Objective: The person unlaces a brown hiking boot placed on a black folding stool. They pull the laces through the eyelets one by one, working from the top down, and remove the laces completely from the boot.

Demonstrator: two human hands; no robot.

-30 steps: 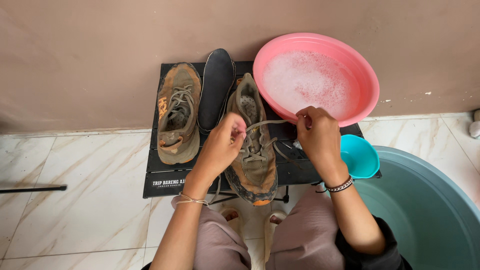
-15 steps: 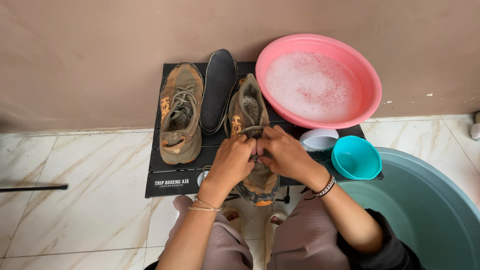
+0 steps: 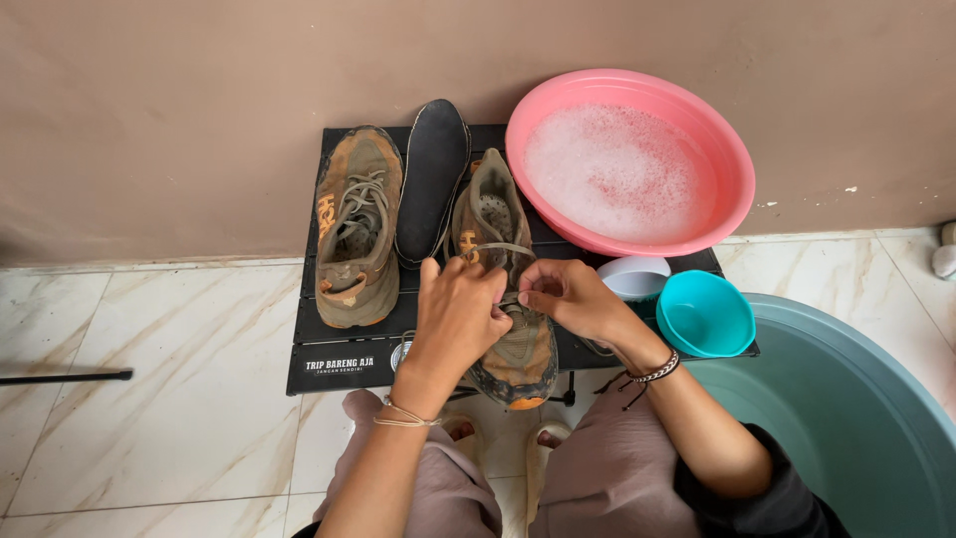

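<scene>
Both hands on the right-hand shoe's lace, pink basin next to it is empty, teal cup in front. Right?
Not quite: the head view shows the pink basin full of soapy foam, not empty. The rest holds: the left hand and right hand are both at the lace of the right-hand shoe, with the teal cup in front.

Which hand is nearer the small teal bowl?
Right. The right hand pinches the lace over the muddy brown shoe, just left of the small teal bowl. The left hand is farther left, on the shoe's other side.
</scene>
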